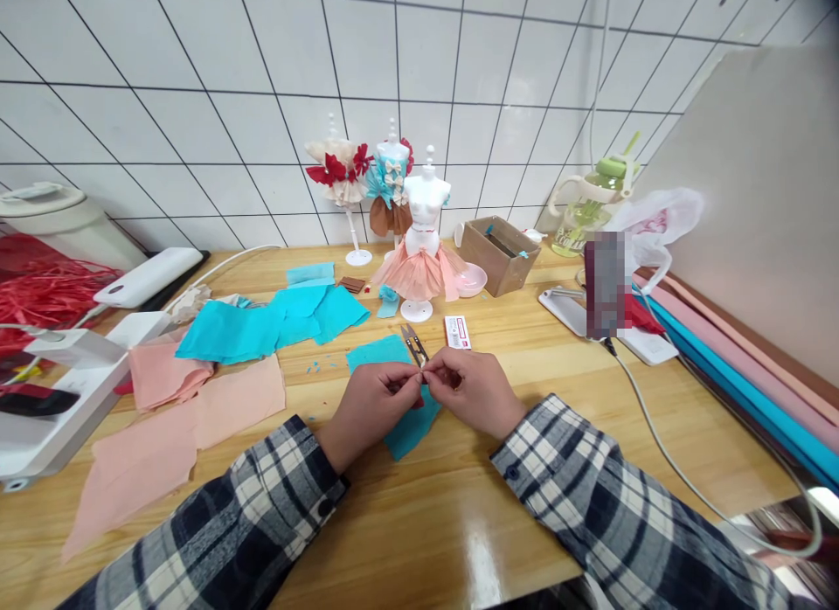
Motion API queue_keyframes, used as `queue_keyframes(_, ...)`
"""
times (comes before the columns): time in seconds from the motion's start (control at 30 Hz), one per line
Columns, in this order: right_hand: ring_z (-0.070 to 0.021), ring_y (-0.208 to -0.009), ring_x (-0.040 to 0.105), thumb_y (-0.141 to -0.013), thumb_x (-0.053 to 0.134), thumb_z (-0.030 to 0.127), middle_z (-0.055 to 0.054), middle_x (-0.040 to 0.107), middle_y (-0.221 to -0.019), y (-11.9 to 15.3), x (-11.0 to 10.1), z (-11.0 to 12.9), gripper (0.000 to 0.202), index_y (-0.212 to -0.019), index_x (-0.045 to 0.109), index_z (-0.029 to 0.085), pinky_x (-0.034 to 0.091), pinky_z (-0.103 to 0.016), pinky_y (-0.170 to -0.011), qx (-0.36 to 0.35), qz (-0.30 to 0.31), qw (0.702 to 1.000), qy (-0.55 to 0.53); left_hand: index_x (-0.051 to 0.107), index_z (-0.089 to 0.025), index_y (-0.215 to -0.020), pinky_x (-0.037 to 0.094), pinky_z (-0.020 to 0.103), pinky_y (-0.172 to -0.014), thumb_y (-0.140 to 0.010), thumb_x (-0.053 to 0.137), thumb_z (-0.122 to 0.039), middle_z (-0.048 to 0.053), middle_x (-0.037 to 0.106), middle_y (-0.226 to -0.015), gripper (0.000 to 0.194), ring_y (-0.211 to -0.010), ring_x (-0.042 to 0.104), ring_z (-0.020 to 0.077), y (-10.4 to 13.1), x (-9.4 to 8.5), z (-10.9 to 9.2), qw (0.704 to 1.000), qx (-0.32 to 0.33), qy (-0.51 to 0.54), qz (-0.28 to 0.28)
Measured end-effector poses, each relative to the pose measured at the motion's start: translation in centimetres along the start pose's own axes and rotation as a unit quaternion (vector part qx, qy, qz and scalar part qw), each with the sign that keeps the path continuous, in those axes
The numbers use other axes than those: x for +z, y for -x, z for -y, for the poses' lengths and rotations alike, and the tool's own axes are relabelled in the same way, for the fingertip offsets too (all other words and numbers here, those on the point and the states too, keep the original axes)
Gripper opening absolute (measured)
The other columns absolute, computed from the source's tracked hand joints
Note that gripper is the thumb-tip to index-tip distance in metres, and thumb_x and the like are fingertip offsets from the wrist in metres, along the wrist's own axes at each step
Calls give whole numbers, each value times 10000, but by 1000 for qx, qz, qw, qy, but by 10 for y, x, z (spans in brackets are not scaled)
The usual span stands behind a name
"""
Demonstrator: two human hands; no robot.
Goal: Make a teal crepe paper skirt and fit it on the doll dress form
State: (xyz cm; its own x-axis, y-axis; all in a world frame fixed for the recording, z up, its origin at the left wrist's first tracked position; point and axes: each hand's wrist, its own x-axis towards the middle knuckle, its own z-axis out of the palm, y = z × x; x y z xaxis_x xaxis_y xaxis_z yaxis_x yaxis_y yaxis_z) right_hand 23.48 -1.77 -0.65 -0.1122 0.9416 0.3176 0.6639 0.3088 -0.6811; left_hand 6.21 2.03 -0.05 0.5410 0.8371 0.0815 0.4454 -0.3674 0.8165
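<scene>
My left hand (377, 405) and my right hand (475, 387) meet fingertip to fingertip, both pinched closed. Whatever is between their fingers is too small and covered to make out. Under them lies a blue crepe paper piece (410, 431), partly hidden by my hands. A pair of thread snips (413, 343) rests just beyond my fingertips, blades pointing away. To the right of the snips is a small white box with red print (457, 332). Behind these stands a white mini dress form (426, 204) wearing a pink paper skirt (419, 276).
Two more dressed forms (336, 177) stand near the tiled wall. Blue paper sheets (275, 322) and pink sheets (144, 453) spread leftward, beside a white power strip (72, 400). A cardboard box (502, 256), pink bowl (472, 280), propped phone (606, 287) and cable (646, 418) are on the right.
</scene>
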Motion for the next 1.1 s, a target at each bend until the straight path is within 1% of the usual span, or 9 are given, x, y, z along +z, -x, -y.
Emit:
queue_keyframes(0.1, -80, -512, 516, -792, 618, 201, 48, 605, -603, -1, 3, -1, 15, -793, 631, 194, 376, -188, -507, 35, -3, 998, -54, 681, -172, -628, 403, 196, -537, -860, 503, -318, -22, 668, -567, 327, -528, 558, 113, 1, 0, -1, 1000, 7, 0, 6)
queue_keyframes(0.2, -78, -506, 510, -789, 606, 193, 50, 588, -594, -1, 5, -3, 17, -781, 621, 191, 383, -182, -499, 58, 2, 994, -94, 670, -171, -604, 395, 199, -523, -864, 503, -338, -19, 663, -555, 351, -515, 546, 113, 1, 0, -2, 1000, 12, 3, 5)
queue_keyframes(0.27, -78, -503, 505, -802, 600, 207, 47, 588, -594, -2, 4, -4, 38, -789, 632, 190, 386, -183, -498, 57, 9, 993, -102, 668, -171, -597, 398, 199, -520, -854, 510, -332, -17, 664, -554, 342, -514, 552, 114, 1, -1, -2, 1000, 11, 5, 0)
queue_keyframes(0.43, -77, -497, 498, -823, 621, 297, 34, 604, -601, -1, 1, -4, 127, -845, 678, 185, 388, -187, -500, 29, 27, 994, -104, 666, -163, -588, 393, 192, -518, -821, 524, -277, -16, 652, -543, 296, -512, 548, 107, 0, -1, -2, 1000, 9, 0, -16)
queue_keyframes(0.57, -77, -496, 483, -816, 606, 276, 25, 601, -606, -2, 2, -5, 130, -833, 684, 172, 376, -183, -478, 55, 26, 989, -136, 654, -161, -575, 375, 196, -505, -817, 513, -274, -21, 630, -525, 302, -502, 532, 105, 1, -1, -3, 1000, 16, -12, -15)
queue_keyframes(0.73, -75, -511, 487, -784, 609, 245, 19, 608, -628, -2, 5, -5, 88, -797, 641, 164, 381, -177, -480, 78, 40, 980, -181, 647, -154, -577, 383, 200, -518, -809, 503, -257, -17, 634, -534, 292, -510, 542, 109, 2, 0, -4, 1000, 22, -14, 0)
queue_keyframes(0.9, -80, -497, 492, -787, 620, 305, 6, 624, -636, -3, 5, -7, 143, -797, 634, 163, 385, -184, -467, 113, 43, 963, -242, 662, -163, -616, 414, 204, -548, -830, 508, -267, -12, 661, -574, 284, -546, 573, 122, 2, -1, -3, 999, 32, -3, 4)
queue_keyframes(1.0, -83, -482, 489, -795, 628, 336, 1, 632, -614, -4, 3, -8, 185, -810, 671, 156, 389, -192, -463, 107, 14, 969, -223, 689, -170, -705, 448, 209, -605, -886, 495, -325, 1, 700, -653, 308, -616, 614, 136, 2, -1, 0, 999, 36, 22, 2)
queue_keyframes(1.1, -80, -486, 488, -796, 635, 295, 4, 648, -611, -3, 2, -7, 148, -807, 705, 166, 381, -188, -472, 64, -17, 986, -153, 700, -176, -775, 469, 216, -643, -907, 483, -344, 13, 720, -711, 304, -667, 635, 147, 1, 0, 3, 998, 40, 49, 11)
